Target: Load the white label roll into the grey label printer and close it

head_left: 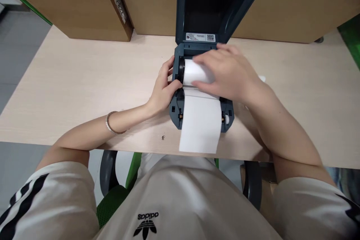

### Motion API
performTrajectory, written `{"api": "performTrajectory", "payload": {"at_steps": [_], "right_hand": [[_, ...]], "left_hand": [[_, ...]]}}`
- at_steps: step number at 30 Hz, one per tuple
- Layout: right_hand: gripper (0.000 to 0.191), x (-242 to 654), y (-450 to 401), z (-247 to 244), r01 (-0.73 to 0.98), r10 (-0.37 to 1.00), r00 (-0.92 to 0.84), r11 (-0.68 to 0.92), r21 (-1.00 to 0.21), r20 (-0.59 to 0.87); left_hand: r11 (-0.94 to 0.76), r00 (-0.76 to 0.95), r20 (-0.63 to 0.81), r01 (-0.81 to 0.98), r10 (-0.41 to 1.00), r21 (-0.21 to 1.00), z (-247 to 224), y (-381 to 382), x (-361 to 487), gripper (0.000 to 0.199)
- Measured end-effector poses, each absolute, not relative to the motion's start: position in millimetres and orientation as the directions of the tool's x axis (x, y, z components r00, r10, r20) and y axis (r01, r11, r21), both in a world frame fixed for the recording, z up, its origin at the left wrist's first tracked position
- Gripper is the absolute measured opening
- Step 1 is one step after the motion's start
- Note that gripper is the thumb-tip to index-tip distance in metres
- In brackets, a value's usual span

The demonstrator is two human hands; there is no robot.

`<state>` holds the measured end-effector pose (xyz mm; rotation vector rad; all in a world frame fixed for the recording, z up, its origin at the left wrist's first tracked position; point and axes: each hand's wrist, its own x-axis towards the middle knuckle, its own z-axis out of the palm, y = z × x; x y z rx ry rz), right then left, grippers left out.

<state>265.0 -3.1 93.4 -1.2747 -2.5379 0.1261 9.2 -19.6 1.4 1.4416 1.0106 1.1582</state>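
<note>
A dark blue label printer (176,114) lies on the table with its lid (180,11) raised. In its bay sits a roll of white label paper (192,72), and a strip of labels (200,123) runs from it over the printer's front and past the table edge. My left hand (164,86) grips the printer's left side, thumb on the inner rim and fingers along the outer wall. Over the roll, my right hand (225,71) has its thumb at the near side and fingers at the far side, slightly blurred. The roll's right end is hidden beneath that hand.
Behind the printer stand large cardboard boxes (84,7), close to the raised lid. The pale wooden table (70,82) extends to both sides. A small white piece (262,78) shows beyond my right wrist. Below the table edge are chair armrests (108,172).
</note>
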Motion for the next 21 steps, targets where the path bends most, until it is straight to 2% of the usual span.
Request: {"api": "performTrajectory", "payload": {"at_steps": [2,7,12,14,18,21], "right_hand": [[0.067,263.3,-2.3,86.0,0.763,0.78,-0.603,0.625,-0.162,0.17],[0.086,266.4,8.3,75.5,0.775,0.785,-0.597,0.618,-0.132,0.166],[0.071,258.5,14.1,84.7,0.811,0.816,-0.572,0.578,-0.092,0.084],[0.072,256.8,12.4,93.3,0.817,0.821,-0.566,0.57,-0.086,0.071],[0.077,266.9,1.1,118.6,0.811,0.815,-0.551,0.574,-0.115,0.178],[0.08,289.5,-9.9,142.0,0.705,0.755,-0.555,0.65,-0.284,0.35]], "left_hand": [[-0.158,0.188,0.152,0.015,0.97,0.987,3.0,-21.3,10.7,0.081],[-0.138,0.186,0.135,0.002,0.973,0.99,6.9,-24.3,12.7,0.078],[-0.163,0.191,0.157,0.017,0.969,0.986,5.1,-23.5,10.0,0.082],[-0.213,0.204,0.199,0.05,0.959,0.976,-0.7,-20.2,6.4,0.082],[-0.362,0.268,0.32,0.125,0.909,0.924,-20.8,-6.6,-2.8,0.088],[-0.436,0.319,0.378,0.134,0.869,0.89,-35.8,4.6,-7.9,0.093]]}}
